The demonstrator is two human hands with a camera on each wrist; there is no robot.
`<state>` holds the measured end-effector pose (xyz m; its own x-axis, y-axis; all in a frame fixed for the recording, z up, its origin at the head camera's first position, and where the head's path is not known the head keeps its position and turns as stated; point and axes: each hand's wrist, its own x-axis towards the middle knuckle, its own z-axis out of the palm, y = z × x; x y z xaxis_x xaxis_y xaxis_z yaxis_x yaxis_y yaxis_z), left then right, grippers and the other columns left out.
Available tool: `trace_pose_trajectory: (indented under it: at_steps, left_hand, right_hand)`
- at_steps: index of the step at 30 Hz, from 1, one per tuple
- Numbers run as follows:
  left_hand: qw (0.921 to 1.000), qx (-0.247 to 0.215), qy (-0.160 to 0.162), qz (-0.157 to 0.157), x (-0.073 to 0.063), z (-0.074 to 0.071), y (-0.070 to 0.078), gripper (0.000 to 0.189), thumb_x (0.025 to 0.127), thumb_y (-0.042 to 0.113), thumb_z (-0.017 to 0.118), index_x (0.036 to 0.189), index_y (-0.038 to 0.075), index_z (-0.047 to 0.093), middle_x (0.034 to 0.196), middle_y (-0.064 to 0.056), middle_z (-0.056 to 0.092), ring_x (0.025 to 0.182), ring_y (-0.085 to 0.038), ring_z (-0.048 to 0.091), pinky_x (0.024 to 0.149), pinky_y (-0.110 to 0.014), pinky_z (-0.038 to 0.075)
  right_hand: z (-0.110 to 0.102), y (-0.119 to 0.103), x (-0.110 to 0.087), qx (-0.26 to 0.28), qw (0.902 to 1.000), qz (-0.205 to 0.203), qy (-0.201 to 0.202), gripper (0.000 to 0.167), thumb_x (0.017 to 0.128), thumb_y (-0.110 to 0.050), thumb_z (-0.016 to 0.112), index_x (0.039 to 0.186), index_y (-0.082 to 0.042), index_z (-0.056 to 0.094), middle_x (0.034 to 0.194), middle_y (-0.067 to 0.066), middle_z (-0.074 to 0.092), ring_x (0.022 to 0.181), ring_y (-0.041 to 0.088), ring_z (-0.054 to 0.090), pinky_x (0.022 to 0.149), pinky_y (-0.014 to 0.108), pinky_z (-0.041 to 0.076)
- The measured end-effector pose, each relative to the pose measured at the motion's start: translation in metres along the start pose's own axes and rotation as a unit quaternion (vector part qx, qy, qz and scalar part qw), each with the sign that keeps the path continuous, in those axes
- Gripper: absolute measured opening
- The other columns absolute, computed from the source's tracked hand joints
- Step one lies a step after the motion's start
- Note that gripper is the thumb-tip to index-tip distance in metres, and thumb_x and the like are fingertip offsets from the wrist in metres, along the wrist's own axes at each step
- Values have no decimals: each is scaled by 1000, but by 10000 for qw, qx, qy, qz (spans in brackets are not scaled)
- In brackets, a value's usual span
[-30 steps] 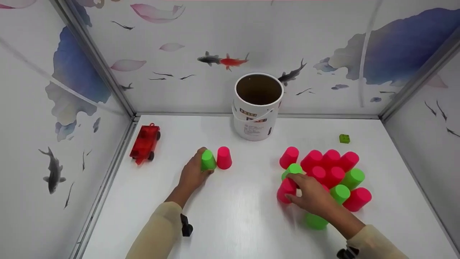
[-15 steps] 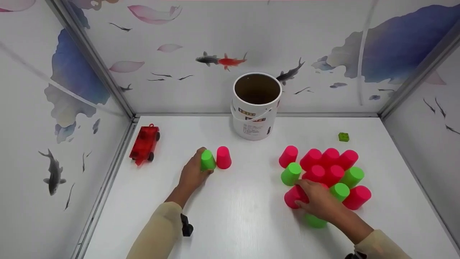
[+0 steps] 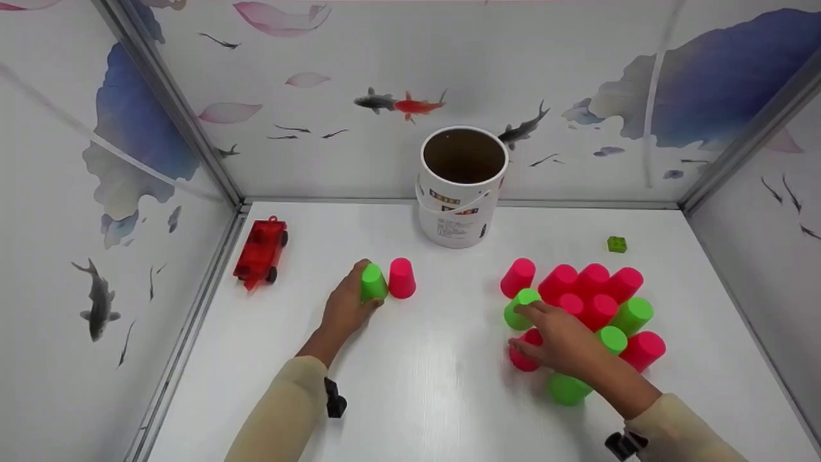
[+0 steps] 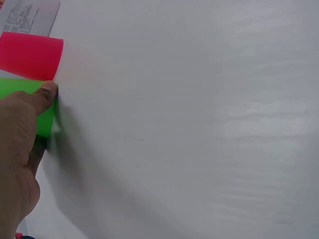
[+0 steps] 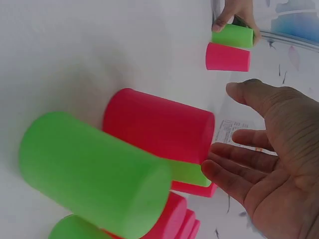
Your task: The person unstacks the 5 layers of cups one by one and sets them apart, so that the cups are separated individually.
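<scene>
My left hand (image 3: 343, 308) grips an upside-down green cup (image 3: 374, 283) at the table's left middle. Beside that cup, close to its right side, stands a pink cup (image 3: 402, 280). In the left wrist view the thumb lies against the green cup (image 4: 45, 117). My right hand (image 3: 567, 340) is over the left side of a group of pink and green cups. The right wrist view shows its fingers spread around the top end of a pink cup (image 5: 157, 122), not closed on it. Another green cup (image 3: 521, 311) stands just behind that pink cup, partly covered by the fingers.
A white bucket (image 3: 454, 224) with a handle stands at the back wall. A red toy car (image 3: 262, 251) lies at the left, and a small green block (image 3: 617, 244) at the back right. Several cups, such as the pink cup (image 3: 643, 350), stand close together at the right.
My right hand first drew a pink cup right and nearer the other cups, then loosened its fingers from it. The left hand has kept its hold on the green cup in place.
</scene>
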<state>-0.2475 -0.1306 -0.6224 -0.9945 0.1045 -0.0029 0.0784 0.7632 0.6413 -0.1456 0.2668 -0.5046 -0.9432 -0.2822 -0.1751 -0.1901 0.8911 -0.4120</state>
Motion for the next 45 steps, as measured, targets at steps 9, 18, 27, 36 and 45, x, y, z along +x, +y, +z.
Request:
trace_pose_trajectory:
  at_steps: [9,18,27,36,45]
  left_hand:
    - [10000,55,-30,-19,0,5,0,88,95,17,89,163,29,35,151,-13,64,141,-35,63,122,-57,52]
    - [9999,112,-77,-51,-1,7,3,88,95,21,89,164,29,35,149,-12,65,137,-34,64,121,-56,53]
    - [9997,140,-81,159,3,9,6,88,95,21,90,163,28,35,146,-13,66,136,-34,66,121,-55,53]
    - [9997,81,-133,187,4,10,9,87,95,20,89,162,28,35,144,-13,66,135,-34,66,120,-56,54]
    - [9996,242,94,134,1,1,-1,89,94,22,91,163,26,35,146,-19,67,136,-40,67,116,-58,56]
  right_hand:
    - [15,-44,65,478,9957,-634,476,62,99,-35,84,153,-11,64,147,14,71,128,35,74,101,49,67]
    - [50,-85,131,1382,9861,-790,481,71,102,-29,82,164,-10,52,161,15,61,146,36,63,117,51,57]
    - [76,-102,167,1669,9836,-513,448,77,99,-20,85,165,-5,49,159,18,61,148,37,60,122,52,53]
    - [93,-103,172,2341,9712,-76,446,67,99,-14,83,159,-7,55,155,15,64,144,34,61,120,50,55]
    - [60,-62,167,1914,9809,253,220,70,100,-18,84,162,-9,52,153,14,64,141,35,61,114,52,59]
